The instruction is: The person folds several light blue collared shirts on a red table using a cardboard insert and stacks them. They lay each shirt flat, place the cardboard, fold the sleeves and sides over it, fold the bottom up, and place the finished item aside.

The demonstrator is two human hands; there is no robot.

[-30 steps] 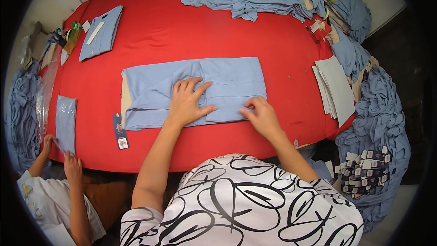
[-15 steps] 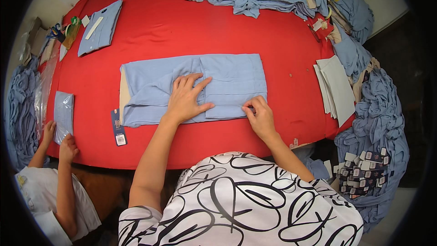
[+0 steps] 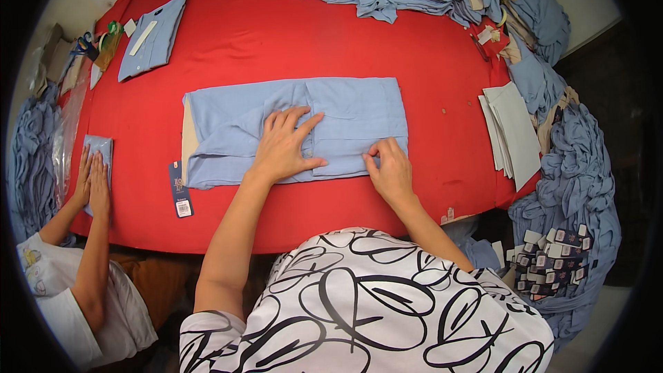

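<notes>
On the red bench [image 3: 442, 83], a blue shirt [image 3: 345, 114] is pressed by the flat, open left hand [image 3: 284, 148]. Its lower edge is pinched by the right hand [image 3: 389, 169]; the fold could be pulled crooked.

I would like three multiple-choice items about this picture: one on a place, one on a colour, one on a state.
1. Where does the hang tag lie?
A. at the left end of the folded shirt
B. on the pile of shirts at the far edge
C. under the right hand

2. What colour is the table cover?
A. green
B. red
C. white

3. How does the left hand rest?
A. closed in a fist
B. lifted above the cloth
C. flat, fingers spread

Answers: 1 A, the tag lies beside the shirt's left end. 2 B, the cover is red all around the shirt. 3 C, the palm presses the shirt while the right hand pinches its lower edge.
</notes>
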